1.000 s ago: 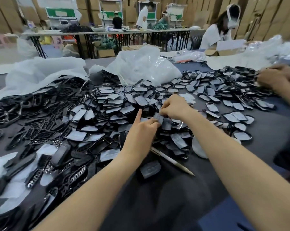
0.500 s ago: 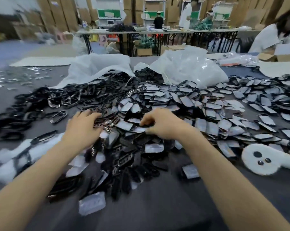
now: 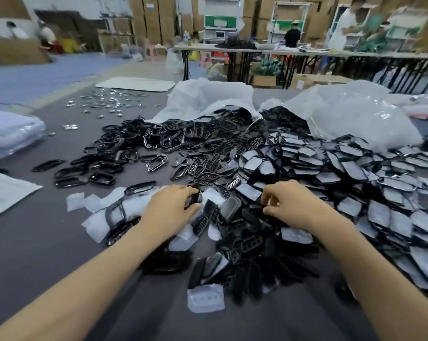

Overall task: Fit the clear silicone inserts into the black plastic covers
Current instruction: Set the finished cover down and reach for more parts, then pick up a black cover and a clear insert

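Note:
My left hand (image 3: 170, 209) grips a black plastic cover (image 3: 193, 198) at the near edge of a big heap of black covers (image 3: 208, 168). My right hand (image 3: 290, 205) hovers just right of it with fingers curled; what it pinches, if anything, is too small to tell. Clear silicone inserts lie loose around the hands: one single clear silicone insert (image 3: 205, 298) near the table's front, more inserts (image 3: 97, 217) under my left wrist. To the right spreads a pile of covers with inserts fitted (image 3: 355, 173).
Two white plastic bags (image 3: 350, 112) lie behind the heap on the grey table (image 3: 48, 242). Shiny metal pieces (image 3: 109, 99) are scattered at the far left. A stack in plastic wrap (image 3: 11, 136) sits at the left edge. People work at tables behind.
My view has swung left. My left hand has picked a black cover out of the pile. My right hand has lifted off the pile and drawn its fingers in.

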